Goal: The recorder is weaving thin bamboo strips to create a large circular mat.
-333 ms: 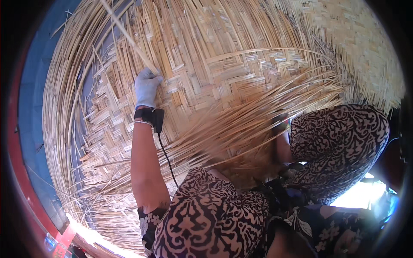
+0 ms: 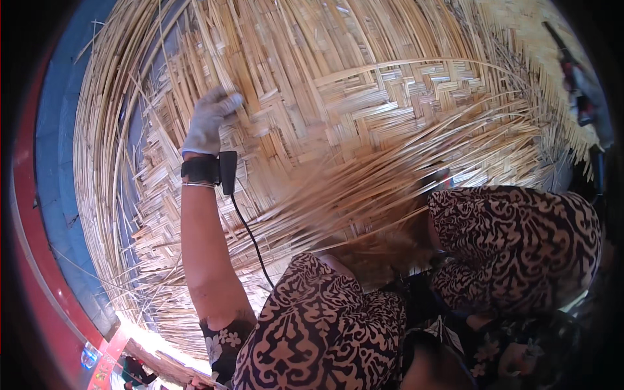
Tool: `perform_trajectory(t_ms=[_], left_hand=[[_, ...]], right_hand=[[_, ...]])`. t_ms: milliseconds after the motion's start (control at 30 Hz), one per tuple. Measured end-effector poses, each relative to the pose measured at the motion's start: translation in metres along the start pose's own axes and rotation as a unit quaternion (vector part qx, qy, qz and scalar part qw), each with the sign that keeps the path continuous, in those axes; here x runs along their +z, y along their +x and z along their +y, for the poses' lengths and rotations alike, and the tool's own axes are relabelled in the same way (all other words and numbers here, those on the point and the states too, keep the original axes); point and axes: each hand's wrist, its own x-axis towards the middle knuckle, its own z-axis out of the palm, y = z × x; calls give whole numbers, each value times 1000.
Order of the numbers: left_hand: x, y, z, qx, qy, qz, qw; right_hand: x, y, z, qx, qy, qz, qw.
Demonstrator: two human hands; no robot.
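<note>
A large woven mat of straw-coloured split strips [image 2: 364, 123] spreads under me. My left hand [image 2: 213, 120], in a pale grey glove, is over its left part, fingers loosely bent and apart with no strip visible in them. Several long loose strips [image 2: 416, 159] cross the weave in a bundle before my knees. By the far right rim, my right hand [image 2: 593, 97] shows in a grey glove, blurred and partly cut off by the dark edge. It seems closed around a long, dark, thin tool [image 2: 556, 36] with red on it; its exact kind is unclear.
Unwoven strip ends [image 2: 97, 149] curve along the mat's left side, beside a blue surface [image 2: 55, 162] and a red edge [image 2: 49, 286]. Another woven piece [image 2: 513, 26] lies at the upper right. My patterned-cloth knees [image 2: 305, 325] rise at the front. A black cable [image 2: 250, 234] hangs from my left wrist.
My left hand has shifted slightly left and up, and the pale strip it gripped is no longer in it. My right hand with the dark tool has come into view at the right.
</note>
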Motion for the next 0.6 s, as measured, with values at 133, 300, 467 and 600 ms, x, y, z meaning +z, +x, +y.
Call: perform_trajectory(t_ms=[133, 300, 467, 600], left_hand=[[-2, 20, -10, 10, 12, 76, 997], [-1, 18, -12, -10, 93, 140, 986], [26, 25, -28, 102, 329, 230, 910], [-10, 12, 4, 8, 274, 100, 957]], right_hand=[[94, 32, 23, -37, 137, -73, 987], [173, 73, 42, -37, 161, -257, 952], [219, 86, 65, -47, 176, -223, 958], [232, 73, 71, -1, 344, -234, 909]])
